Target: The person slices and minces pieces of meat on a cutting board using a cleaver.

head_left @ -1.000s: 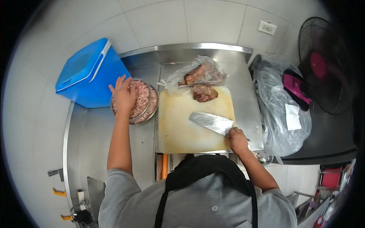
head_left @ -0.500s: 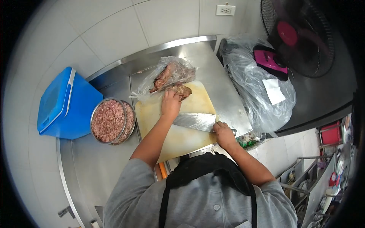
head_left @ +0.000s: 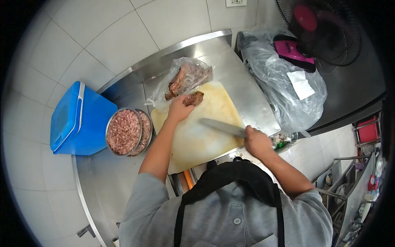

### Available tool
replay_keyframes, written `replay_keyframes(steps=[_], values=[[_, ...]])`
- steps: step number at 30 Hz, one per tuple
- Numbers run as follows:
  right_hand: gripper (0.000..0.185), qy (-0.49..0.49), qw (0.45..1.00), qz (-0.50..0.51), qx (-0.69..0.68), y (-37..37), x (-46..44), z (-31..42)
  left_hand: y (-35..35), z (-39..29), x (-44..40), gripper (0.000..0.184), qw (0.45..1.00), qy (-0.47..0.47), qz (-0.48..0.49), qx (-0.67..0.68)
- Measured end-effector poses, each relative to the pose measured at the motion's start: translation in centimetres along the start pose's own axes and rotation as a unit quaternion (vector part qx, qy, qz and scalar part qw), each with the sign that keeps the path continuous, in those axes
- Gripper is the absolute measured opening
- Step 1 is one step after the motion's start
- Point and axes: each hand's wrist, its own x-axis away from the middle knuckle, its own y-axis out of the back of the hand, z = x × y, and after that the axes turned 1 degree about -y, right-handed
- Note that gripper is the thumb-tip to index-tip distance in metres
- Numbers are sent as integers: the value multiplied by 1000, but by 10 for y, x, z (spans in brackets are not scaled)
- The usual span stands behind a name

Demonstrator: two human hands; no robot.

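My left hand [head_left: 180, 109] grips the left end of a browned meat piece [head_left: 194, 99] at the back of the yellowed cutting board [head_left: 193, 144]. Behind that piece, more meat [head_left: 177, 81] lies in a clear plastic bag [head_left: 196, 71]. My right hand [head_left: 257, 141] is closed round the handle of a wide knife [head_left: 222, 126]. The blade is held over the board's right half, pointing left, edge turned so that it looks narrow. Blade and meat are apart. Two round containers of chopped meat [head_left: 123, 131] overlap left of the board.
A blue cooler [head_left: 82, 119] stands at the left on the steel counter [head_left: 107, 181]. To the right are a large clear plastic bag [head_left: 267, 70] with a white paper [head_left: 300, 85] on it, a pink and black object [head_left: 293, 51] and a fan [head_left: 325, 29].
My left hand has moved from the chopped meat to the browned piece and taken hold of it. The knife has come up off the board and its blade has turned. The view has swung round.
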Motion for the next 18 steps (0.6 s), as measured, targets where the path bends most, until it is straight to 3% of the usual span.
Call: replay_keyframes(steps=[1, 2, 3, 5, 10, 11, 12, 13, 15, 16, 18], values=[[22, -45, 999, 10, -15, 17, 5, -2, -2, 16, 12, 40, 980, 35, 31, 194], [23, -47, 999, 9, -19, 20, 6, -14, -8, 30, 25, 32, 920, 71, 61, 380], [24, -49, 998, 10, -22, 21, 8, -23, -9, 33, 40, 32, 920, 79, 66, 379], [28, -62, 998, 13, -23, 33, 10, -21, -9, 33, 73, 26, 860, 177, 100, 468], [26, 31, 998, 10, -50, 29, 6, -1, -7, 20, 113, 35, 873, 215, 93, 427], [26, 31, 998, 16, -49, 25, 3, 2, 5, 11, 123, 43, 951, 59, 77, 293], [25, 42, 997, 30, -52, 20, -1, 4, 18, 0, 132, 52, 983, -100, 57, 145], [25, 53, 996, 44, -55, 16, -3, 7, 26, -7, 137, 52, 983, -95, 60, 147], [24, 51, 996, 57, -51, 13, -5, 13, 35, -18, 142, 54, 962, 47, 170, 208], [22, 56, 996, 63, -40, 12, -5, 17, 29, -20, 146, 54, 962, 51, 170, 209], [20, 60, 995, 71, -29, 13, -4, 24, 12, -25, 152, 52, 966, 183, 43, 176]])
